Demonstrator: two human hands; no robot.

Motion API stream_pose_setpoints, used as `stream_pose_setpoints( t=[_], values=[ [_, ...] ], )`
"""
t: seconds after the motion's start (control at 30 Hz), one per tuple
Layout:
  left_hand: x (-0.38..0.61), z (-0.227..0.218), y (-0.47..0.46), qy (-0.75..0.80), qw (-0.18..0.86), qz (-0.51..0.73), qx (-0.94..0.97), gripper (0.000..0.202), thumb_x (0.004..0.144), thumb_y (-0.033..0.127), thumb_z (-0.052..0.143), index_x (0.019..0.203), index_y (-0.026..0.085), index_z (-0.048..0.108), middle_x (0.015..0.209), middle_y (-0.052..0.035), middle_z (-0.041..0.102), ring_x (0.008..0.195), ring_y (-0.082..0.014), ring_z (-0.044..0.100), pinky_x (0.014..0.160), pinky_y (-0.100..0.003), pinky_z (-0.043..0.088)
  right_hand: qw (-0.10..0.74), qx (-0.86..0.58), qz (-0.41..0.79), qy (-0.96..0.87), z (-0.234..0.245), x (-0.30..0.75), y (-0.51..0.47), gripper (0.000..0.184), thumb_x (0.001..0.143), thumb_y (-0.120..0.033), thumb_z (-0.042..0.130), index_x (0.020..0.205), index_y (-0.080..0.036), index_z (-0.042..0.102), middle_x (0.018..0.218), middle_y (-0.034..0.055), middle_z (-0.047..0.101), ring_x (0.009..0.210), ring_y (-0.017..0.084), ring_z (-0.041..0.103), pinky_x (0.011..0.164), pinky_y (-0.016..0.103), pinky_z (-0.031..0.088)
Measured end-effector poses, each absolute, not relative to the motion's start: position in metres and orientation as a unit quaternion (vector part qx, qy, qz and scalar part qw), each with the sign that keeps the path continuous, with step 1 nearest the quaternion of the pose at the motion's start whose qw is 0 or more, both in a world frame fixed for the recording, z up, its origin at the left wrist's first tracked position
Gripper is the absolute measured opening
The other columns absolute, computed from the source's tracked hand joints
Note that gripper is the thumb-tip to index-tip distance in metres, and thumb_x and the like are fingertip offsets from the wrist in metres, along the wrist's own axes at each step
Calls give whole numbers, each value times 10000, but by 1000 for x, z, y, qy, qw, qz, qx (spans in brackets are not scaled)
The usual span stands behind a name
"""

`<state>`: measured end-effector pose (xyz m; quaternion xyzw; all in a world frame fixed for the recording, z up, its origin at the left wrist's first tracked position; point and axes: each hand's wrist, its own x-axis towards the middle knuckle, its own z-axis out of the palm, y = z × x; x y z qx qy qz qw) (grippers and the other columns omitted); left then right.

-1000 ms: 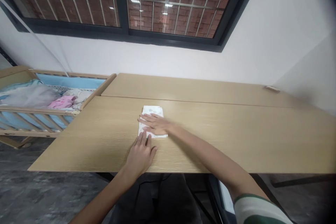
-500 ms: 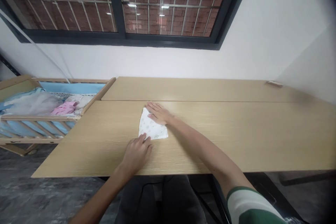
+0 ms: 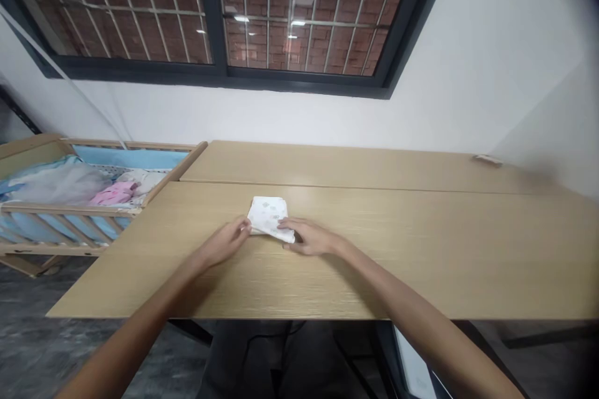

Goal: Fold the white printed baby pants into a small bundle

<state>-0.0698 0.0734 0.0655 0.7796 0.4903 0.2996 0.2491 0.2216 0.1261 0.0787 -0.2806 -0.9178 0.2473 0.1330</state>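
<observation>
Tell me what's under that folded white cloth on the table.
Only the wooden table shows around the cloth. The left hand and right hand touch its near edge; anything beneath the folds is covered.

Flanking the folded cloth closely on its near side with the left hand and the right hand, leaving only a narrow gap between them. Offering broad bare wood on the table to the right and on the far side of the cloth. Being hemmed in on the left by a crib just beside the table, and on the far side by the wall. Sitting at the far right, well apart: a small block.
</observation>
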Motion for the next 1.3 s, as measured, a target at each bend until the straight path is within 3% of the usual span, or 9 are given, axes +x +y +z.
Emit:
stream_pose_setpoints(
  t=[0.1,0.27,0.47,0.57,0.63,0.73,0.9,1.03,1.3],
  values=[
    [-76,74,87,481,338,350,729,458,945,584,505,1125,175,605,1160,-109,711,1087,-270,665,951,-383,518,200,-331,263,-884,74,213,134,338,987,-332,535,1294,-229,635,1276,100,688,1146,258,650,994,415,489],
    [-77,68,107,468,408,374,689,657,768,592,739,1227,155,566,1222,-140,707,1118,-288,675,946,-386,537,288,-412,269,-822,65,201,156,337,992,-380,516,1272,-218,612,1208,110,707,1081,269,660,946,407,496],
    [-62,51,149,591,283,400,641,382,840,462,652,1049,150,581,864,-86,746,817,-234,722,770,-344,560,353,-502,267,-743,43,187,191,360,889,-345,637,1184,-158,550,1090,111,678,959,224,645,867,372,520],
    [-58,42,163,636,229,392,624,347,791,315,708,1067,151,576,824,-78,728,837,-259,717,811,-381,552,362,-566,255,-695,32,183,202,461,791,-306,710,1179,-141,524,1138,121,620,997,224,624,889,377,525],
    [-55,38,163,651,192,386,624,367,796,275,697,1118,145,577,921,-116,728,974,-302,704,907,-440,531,372,-585,244,-678,30,182,201,538,768,-326,723,1226,-138,512,1213,144,576,1044,234,618,917,388,525],
    [-43,36,155,632,128,403,650,464,916,331,571,1336,147,497,1323,-185,610,1320,-314,529,1118,-491,394,407,-543,143,-720,36,177,187,603,853,-361,634,1380,-134,450,1383,190,494,1227,276,553,1049,431,462],
    [-14,27,150,495,35,370,785,687,1028,500,323,1566,89,209,1637,-200,253,1536,-285,193,1241,-484,218,289,-385,4,-877,42,154,166,626,968,-309,431,1548,-98,330,1598,182,348,1495,292,279,1226,474,225],
    [-10,11,157,521,58,263,810,739,1037,564,179,1574,57,208,1634,-217,248,1537,-290,183,1252,-505,163,190,-383,11,-904,33,146,169,615,968,-279,399,1536,-46,370,1588,185,379,1499,282,293,1248,459,162],
    [-35,2,157,565,38,200,799,819,1013,637,178,1577,44,205,1647,-220,195,1541,-328,131,1244,-500,176,182,-418,74,-887,36,167,172,667,1029,-467,293,1569,-78,331,1621,151,320,1535,261,218,1261,451,120]
  ],
)
